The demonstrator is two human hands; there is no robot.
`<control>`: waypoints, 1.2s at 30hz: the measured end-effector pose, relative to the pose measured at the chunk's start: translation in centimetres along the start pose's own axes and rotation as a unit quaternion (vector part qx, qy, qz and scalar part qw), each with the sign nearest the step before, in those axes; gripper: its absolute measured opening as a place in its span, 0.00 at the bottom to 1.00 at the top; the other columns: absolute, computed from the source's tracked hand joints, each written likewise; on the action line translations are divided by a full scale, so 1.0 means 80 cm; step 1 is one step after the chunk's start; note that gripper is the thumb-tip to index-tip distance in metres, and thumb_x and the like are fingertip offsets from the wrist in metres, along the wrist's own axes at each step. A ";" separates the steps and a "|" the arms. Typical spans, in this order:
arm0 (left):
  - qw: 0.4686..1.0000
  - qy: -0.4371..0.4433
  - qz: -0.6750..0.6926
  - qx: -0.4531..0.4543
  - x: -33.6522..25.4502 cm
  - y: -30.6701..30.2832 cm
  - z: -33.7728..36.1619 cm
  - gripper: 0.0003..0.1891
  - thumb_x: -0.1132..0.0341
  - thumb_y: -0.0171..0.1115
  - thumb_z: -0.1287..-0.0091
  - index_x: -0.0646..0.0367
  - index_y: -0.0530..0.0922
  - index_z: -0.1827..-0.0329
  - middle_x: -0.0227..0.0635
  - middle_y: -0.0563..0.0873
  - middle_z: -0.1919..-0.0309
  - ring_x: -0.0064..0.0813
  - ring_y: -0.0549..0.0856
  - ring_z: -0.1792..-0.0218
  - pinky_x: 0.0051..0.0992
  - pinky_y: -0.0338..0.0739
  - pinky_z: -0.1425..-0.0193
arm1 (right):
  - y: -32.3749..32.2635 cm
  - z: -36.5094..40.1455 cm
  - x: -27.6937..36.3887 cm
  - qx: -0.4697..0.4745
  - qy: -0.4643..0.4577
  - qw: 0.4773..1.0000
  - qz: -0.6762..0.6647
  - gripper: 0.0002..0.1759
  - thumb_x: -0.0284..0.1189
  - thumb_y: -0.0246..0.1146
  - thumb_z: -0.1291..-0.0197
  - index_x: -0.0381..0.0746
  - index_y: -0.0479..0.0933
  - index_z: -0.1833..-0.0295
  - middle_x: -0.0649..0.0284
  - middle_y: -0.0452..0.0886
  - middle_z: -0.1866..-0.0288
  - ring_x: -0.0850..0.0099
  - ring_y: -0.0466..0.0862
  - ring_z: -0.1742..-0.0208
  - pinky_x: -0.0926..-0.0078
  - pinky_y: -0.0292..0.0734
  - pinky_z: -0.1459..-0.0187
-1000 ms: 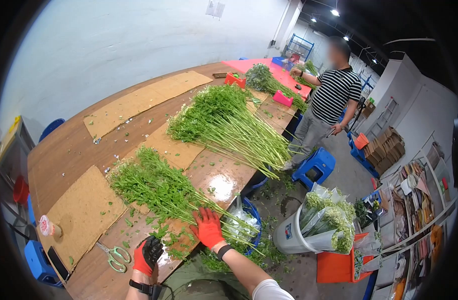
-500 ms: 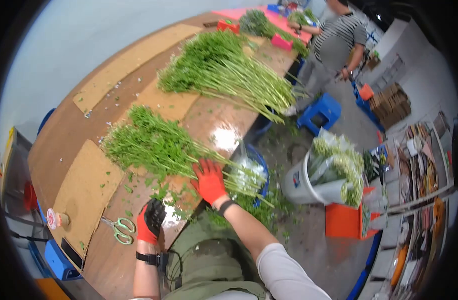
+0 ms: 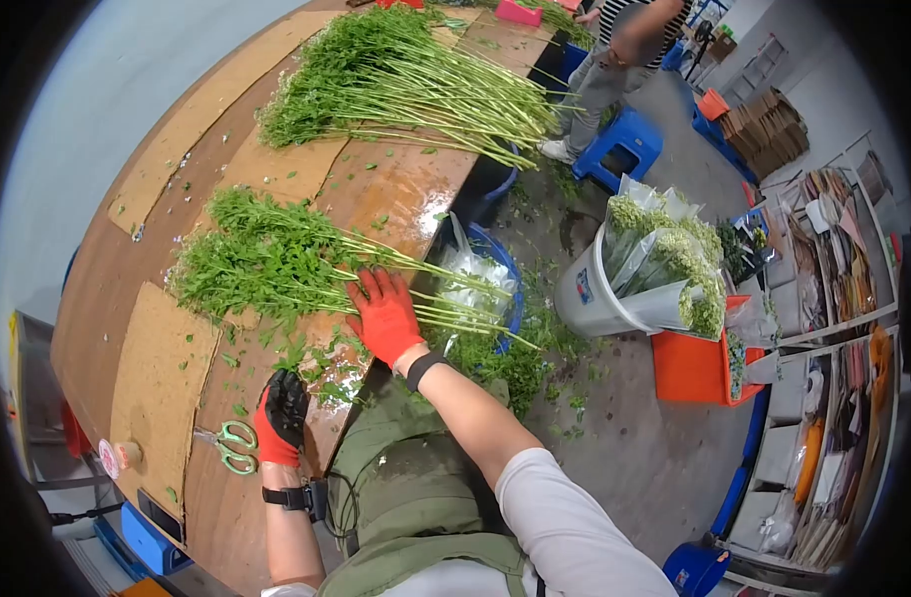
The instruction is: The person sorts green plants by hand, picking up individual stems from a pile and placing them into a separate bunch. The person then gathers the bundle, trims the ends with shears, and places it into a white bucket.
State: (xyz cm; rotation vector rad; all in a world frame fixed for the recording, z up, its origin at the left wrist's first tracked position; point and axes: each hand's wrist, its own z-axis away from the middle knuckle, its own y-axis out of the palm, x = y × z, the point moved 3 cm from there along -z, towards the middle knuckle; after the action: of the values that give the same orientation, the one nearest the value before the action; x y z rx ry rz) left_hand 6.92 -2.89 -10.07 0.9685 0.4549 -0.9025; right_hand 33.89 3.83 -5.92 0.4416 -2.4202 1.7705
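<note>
Because its cut ends are overhanging the counter (image 3: 396,189) edge, the right hand (image 3: 384,318) is lying spread flat on the nearer bunch of green stems (image 3: 266,264), seemingly pinning it and gripping nothing. The left hand (image 3: 278,418) is curling nearly closed beside the scissors (image 3: 231,446); I cannot tell whether it is holding anything.

Pale wall (image 3: 97,109), grey concrete floor (image 3: 634,448), blue stool (image 3: 622,149), cluttered shelves (image 3: 833,298).

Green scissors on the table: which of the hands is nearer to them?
Left. The left hand sits just beside the green scissors, not touching them; the right hand lies farther away, flat on the stem bundle.
</note>
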 end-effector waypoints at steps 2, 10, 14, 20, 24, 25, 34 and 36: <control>1.000 0.000 0.005 0.003 0.001 -0.002 -0.003 0.19 0.61 0.50 0.25 0.59 0.72 0.36 0.38 0.82 0.45 0.33 0.83 0.47 0.34 0.80 0.43 | 0.002 -0.001 0.000 0.014 0.003 1.000 0.009 0.31 0.47 0.58 0.39 0.45 0.69 0.32 0.56 0.66 0.29 0.55 0.62 0.28 0.51 0.48 0.26; 0.999 0.022 0.001 0.033 -0.001 0.008 0.001 0.19 0.61 0.49 0.25 0.60 0.72 0.36 0.40 0.82 0.44 0.34 0.83 0.45 0.36 0.80 0.43 | 0.002 -0.001 0.001 0.021 0.005 0.999 0.042 0.31 0.47 0.55 0.36 0.45 0.68 0.31 0.56 0.65 0.28 0.54 0.62 0.27 0.51 0.48 0.26; 1.000 0.008 0.016 0.016 -0.003 0.012 0.007 0.17 0.63 0.51 0.26 0.60 0.74 0.39 0.38 0.82 0.46 0.32 0.84 0.48 0.32 0.82 0.46 | 0.005 0.000 -0.001 0.029 0.004 0.999 0.024 0.30 0.47 0.54 0.36 0.45 0.69 0.32 0.54 0.65 0.28 0.53 0.62 0.27 0.50 0.49 0.27; 1.000 0.009 0.014 0.017 0.000 0.001 0.000 0.17 0.63 0.49 0.25 0.60 0.74 0.38 0.38 0.82 0.45 0.33 0.83 0.47 0.33 0.80 0.44 | 0.005 -0.001 0.000 0.021 -0.002 0.999 0.028 0.30 0.47 0.55 0.36 0.45 0.69 0.32 0.54 0.65 0.28 0.53 0.62 0.28 0.50 0.49 0.27; 0.999 0.014 0.007 0.036 -0.001 0.002 0.003 0.18 0.62 0.47 0.24 0.60 0.72 0.37 0.38 0.80 0.42 0.34 0.82 0.45 0.34 0.79 0.43 | 0.003 0.000 0.000 0.027 -0.005 0.999 0.034 0.31 0.48 0.55 0.36 0.45 0.69 0.32 0.55 0.65 0.28 0.54 0.62 0.28 0.51 0.49 0.27; 0.999 0.013 0.007 0.038 -0.001 0.002 0.003 0.18 0.62 0.47 0.24 0.60 0.72 0.36 0.39 0.80 0.42 0.34 0.82 0.44 0.35 0.79 0.42 | 0.002 0.000 0.001 0.025 -0.005 0.999 0.036 0.31 0.48 0.55 0.36 0.45 0.69 0.32 0.55 0.65 0.28 0.54 0.62 0.28 0.51 0.49 0.27; 0.999 0.027 0.000 0.037 0.003 0.001 -0.001 0.20 0.58 0.51 0.26 0.58 0.73 0.36 0.38 0.83 0.45 0.35 0.84 0.49 0.36 0.81 0.45 | 0.002 0.000 0.001 0.039 -0.002 0.999 0.037 0.31 0.48 0.54 0.36 0.45 0.68 0.30 0.55 0.65 0.27 0.55 0.61 0.27 0.52 0.48 0.27; 0.999 0.023 0.004 0.031 0.004 0.000 -0.002 0.20 0.58 0.51 0.26 0.58 0.73 0.36 0.38 0.83 0.45 0.36 0.84 0.49 0.37 0.81 0.45 | 0.002 0.000 0.001 0.038 -0.004 0.998 0.040 0.31 0.48 0.54 0.36 0.45 0.68 0.30 0.55 0.65 0.27 0.55 0.61 0.27 0.52 0.48 0.27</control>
State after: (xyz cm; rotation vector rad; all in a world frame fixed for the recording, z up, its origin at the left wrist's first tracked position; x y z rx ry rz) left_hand 7.08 -2.88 -10.36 1.0498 0.4637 -0.8927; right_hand 33.79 3.85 -6.03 0.3650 -2.4139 1.9021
